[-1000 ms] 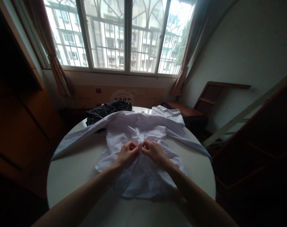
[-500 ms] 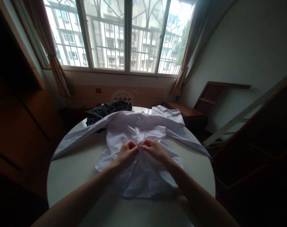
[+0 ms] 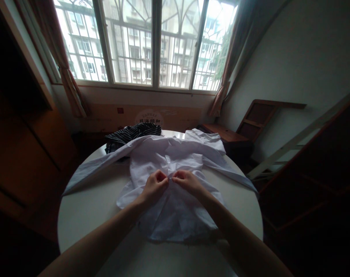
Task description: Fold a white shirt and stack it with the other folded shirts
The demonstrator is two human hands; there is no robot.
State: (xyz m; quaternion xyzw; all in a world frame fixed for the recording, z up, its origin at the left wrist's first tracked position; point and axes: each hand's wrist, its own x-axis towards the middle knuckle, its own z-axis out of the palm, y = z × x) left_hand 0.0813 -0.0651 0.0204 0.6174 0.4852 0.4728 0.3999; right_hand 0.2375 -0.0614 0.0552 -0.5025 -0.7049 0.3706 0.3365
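A white long-sleeved shirt [image 3: 147, 154] lies spread on the round white table [image 3: 76, 219], its sleeves stretched out to both sides. My left hand [image 3: 156, 184] pinches the shirt's front at the middle placket. Close beside it, my right hand [image 3: 186, 181] pinches the same strip of cloth from the other side. The fingertips nearly meet, and whatever small part lies between them, such as a button, is hidden. Below my hands the cloth falls in loose folds toward the hem.
Dark striped clothing [image 3: 131, 134] is heaped at the table's far left edge. Folded white cloth [image 3: 206, 140] lies at the far right. Beyond stand a wooden chair [image 3: 255, 119] and a large cardboard box [image 3: 105, 117] under the barred window [image 3: 134, 57].
Almost nothing differs. Both hands stay pinched on the shirt's front, with only a very slight shift of the fingers.
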